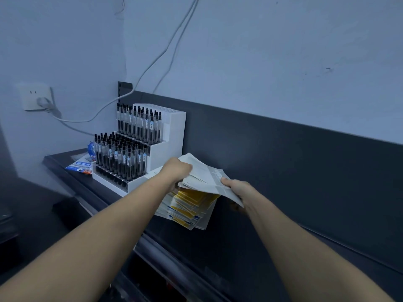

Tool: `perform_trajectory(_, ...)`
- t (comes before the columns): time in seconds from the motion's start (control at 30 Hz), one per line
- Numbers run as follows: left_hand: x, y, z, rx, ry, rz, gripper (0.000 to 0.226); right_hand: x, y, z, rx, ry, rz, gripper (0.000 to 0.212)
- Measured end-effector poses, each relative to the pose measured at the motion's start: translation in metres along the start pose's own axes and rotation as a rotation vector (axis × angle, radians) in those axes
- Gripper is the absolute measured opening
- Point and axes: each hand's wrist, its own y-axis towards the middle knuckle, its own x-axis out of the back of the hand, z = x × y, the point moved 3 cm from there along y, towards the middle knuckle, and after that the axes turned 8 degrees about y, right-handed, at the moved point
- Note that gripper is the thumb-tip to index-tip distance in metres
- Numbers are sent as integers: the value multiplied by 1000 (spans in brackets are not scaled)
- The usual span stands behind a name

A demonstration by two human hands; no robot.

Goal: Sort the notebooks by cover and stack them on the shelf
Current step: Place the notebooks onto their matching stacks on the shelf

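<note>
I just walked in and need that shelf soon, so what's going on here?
A person is sorting notebooks on the dark shelf. The left hand and right hand both grip a few pale notebooks, held just above a yellow stack that lies fanned out and untidy on the shelf beside a white pen rack. The sorting looks unfinished.

One head-worn view looks forward and down, close over the dark shelf (283,182); no second view.
</note>
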Motion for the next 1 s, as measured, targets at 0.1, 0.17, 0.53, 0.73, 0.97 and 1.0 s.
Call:
perform_trajectory(0.1, -4, -2, 0, 18, -86, 32, 24, 4, -2, -2, -12, -29, -17, 34)
perform_trajectory(0.17, -5, -3, 0, 19, -146, 34, 23, 8, -3, -4, 4, -40, -37, 40)
perform_trajectory(0.53, -27, -34, -5, -108, -168, 136, 41, 42, -40, -22, 138, 51, -48, 22)
perform_trajectory(0.73, -53, -64, -9, -236, -150, 242, 5, 73, -65, -44, 203, 201, -163, 25)
perform_trajectory(0.97, -92, -101, -19, -224, -229, 405, 34, 122, -107, -60, 202, 230, -257, 27)
perform_trajectory(1.0, -98, -107, -22, -234, -220, 415, 34, 131, -113, -62, 200, 239, -269, 27)
